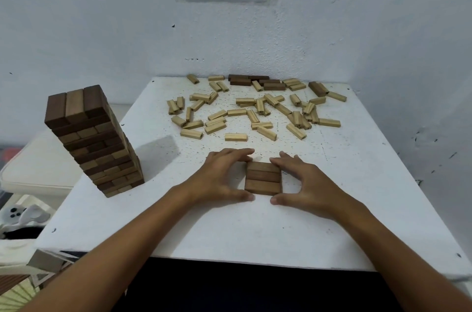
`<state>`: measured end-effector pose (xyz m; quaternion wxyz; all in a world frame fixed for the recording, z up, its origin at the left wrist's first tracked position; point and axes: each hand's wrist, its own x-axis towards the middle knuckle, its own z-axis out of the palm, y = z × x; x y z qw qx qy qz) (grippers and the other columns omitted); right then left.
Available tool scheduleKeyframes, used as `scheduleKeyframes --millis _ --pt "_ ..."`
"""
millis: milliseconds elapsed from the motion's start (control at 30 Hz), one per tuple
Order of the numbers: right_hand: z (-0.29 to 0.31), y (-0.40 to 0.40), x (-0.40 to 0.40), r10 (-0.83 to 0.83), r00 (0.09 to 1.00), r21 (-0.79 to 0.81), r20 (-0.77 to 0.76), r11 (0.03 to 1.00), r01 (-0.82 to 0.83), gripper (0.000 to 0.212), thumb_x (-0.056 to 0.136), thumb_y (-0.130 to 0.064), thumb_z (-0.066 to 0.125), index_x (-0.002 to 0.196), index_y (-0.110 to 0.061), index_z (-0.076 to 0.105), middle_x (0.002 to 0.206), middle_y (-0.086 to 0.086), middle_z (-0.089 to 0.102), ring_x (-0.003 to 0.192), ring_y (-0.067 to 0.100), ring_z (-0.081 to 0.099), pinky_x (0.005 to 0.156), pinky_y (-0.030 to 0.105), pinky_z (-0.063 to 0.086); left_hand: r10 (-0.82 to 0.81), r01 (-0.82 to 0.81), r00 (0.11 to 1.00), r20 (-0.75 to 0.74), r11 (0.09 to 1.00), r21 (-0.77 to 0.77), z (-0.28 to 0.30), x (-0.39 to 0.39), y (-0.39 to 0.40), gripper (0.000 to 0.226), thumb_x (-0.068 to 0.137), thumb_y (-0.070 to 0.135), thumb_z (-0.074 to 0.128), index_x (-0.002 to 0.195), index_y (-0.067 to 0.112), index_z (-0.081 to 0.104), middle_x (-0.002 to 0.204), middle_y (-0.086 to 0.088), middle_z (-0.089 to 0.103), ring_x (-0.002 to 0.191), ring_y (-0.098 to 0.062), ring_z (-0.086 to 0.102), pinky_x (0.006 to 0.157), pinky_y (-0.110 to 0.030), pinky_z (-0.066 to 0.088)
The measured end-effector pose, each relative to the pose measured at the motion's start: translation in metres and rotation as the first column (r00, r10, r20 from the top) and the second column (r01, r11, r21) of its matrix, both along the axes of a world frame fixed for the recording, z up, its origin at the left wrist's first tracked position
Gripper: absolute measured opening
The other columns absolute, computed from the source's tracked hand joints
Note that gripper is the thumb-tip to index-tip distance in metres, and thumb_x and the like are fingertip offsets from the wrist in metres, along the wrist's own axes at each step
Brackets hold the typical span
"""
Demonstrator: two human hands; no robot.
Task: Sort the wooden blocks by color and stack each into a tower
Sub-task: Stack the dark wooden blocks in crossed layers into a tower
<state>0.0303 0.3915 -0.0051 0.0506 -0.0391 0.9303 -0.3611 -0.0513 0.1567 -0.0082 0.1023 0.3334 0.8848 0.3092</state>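
Observation:
Three brown blocks [263, 178] lie side by side as one flat layer near the middle front of the white table [229, 230]. My left hand [222, 178] presses its left side, thumb at the front corner and fingers at the back. My right hand [304, 181] cups the right side the same way. A tall tower of brown blocks [94, 140] stands at the table's left edge. Several pale blocks [240, 117] lie scattered across the far half. A few dark brown blocks [255, 80] sit at the back edge.
A white wall rises right behind the table and on the right. Left of the table stands a lower white cushioned surface [38, 171], with clutter below it. The table's front edge runs just below my forearms.

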Motion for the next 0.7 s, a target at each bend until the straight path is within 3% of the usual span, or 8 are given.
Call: scheduleKeyframes --millis 100,200,300,367,467,567,700 --pt "0.000 -0.003 0.000 -0.004 0.999 -0.023 -0.048 1.000 0.003 0.083 0.071 -0.045 0.083 0.143 -0.041 0.041 0.156 -0.010 0.031 0.148 0.013 0.017 0.116 0.033 0.019 0.021 -0.021 1.000 -0.004 0.999 0.036 0.003 0.002 0.004 0.089 0.065 0.047 0.083 0.142 0.038 0.039 0.133 0.015 0.051 0.127 -0.011 0.035 0.105 -0.028 0.029" --pt "-0.002 -0.002 0.000 -0.015 0.997 -0.064 -0.074 0.998 0.011 0.078 0.071 -0.038 0.085 0.140 -0.036 0.047 0.151 -0.008 0.041 0.143 0.010 0.025 0.115 0.028 0.020 0.049 -0.048 0.999 -0.011 0.997 0.066 0.002 0.004 0.006 0.084 0.061 0.044 0.084 0.136 0.036 0.047 0.126 0.016 0.052 0.122 -0.010 0.039 0.105 -0.031 0.033" --pt "-0.002 -0.002 0.000 0.012 0.993 -0.090 -0.114 0.996 -0.023 0.072 0.069 -0.034 0.086 0.133 -0.034 0.052 0.135 -0.013 0.055 0.127 0.003 0.048 0.111 0.032 0.040 0.051 -0.050 0.999 -0.007 0.995 0.081 0.001 0.005 0.007 0.081 0.055 0.051 0.079 0.130 0.035 0.053 0.122 0.014 0.054 0.119 -0.012 0.046 0.104 -0.037 0.041" --pt "0.001 -0.003 -0.001 0.013 0.991 -0.143 -0.136 0.989 -0.033 0.068 0.068 -0.030 0.086 0.128 -0.034 0.056 0.125 -0.020 0.058 0.118 -0.002 0.054 0.103 0.026 0.047 0.048 -0.050 0.999 0.017 0.990 0.131 0.005 0.007 0.007 0.079 0.053 0.051 0.077 0.127 0.032 0.056 0.120 0.013 0.056 0.115 -0.007 0.050 0.100 -0.032 0.044" --pt "0.015 -0.004 -0.005 0.005 0.981 -0.190 -0.195 0.981 -0.043 0.066 0.062 -0.036 0.082 0.124 -0.037 0.058 0.123 -0.023 0.060 0.118 -0.005 0.053 0.101 0.019 0.044 0.038 -0.039 0.999 0.014 0.979 0.201 0.020 0.007 0.004 0.079 0.053 0.053 0.073 0.126 0.027 0.057 0.120 0.010 0.059 0.112 0.001 0.051 0.094 -0.019 0.042" --pt "0.038 -0.009 -0.014 0.027 0.968 -0.219 -0.251 0.972 -0.084 0.066 0.061 -0.037 0.081 0.122 -0.042 0.057 0.126 -0.019 0.060 0.119 -0.002 0.054 0.103 0.021 0.044 0.058 -0.051 0.998 -0.020 0.965 0.257 0.043 0.008 0.000 0.077 0.054 0.053 0.070 0.125 0.026 0.056 0.118 0.013 0.060 0.111 0.002 0.052 0.090 -0.013 0.041" --pt "0.075 -0.021 -0.030 0.058 0.943 -0.242 -0.329 0.960 -0.143 0.067 0.058 -0.047 0.081 0.121 -0.043 0.059 0.124 -0.015 0.063 0.117 0.006 0.058 0.102 0.034 0.049 0.120 -0.080 0.987 -0.105 0.942 0.325 0.083 0.008 -0.014 0.074 0.055 0.052 0.069 0.123 0.026 0.056 0.113 0.015 0.060 0.109 0.004 0.053 0.086 -0.008 0.041"
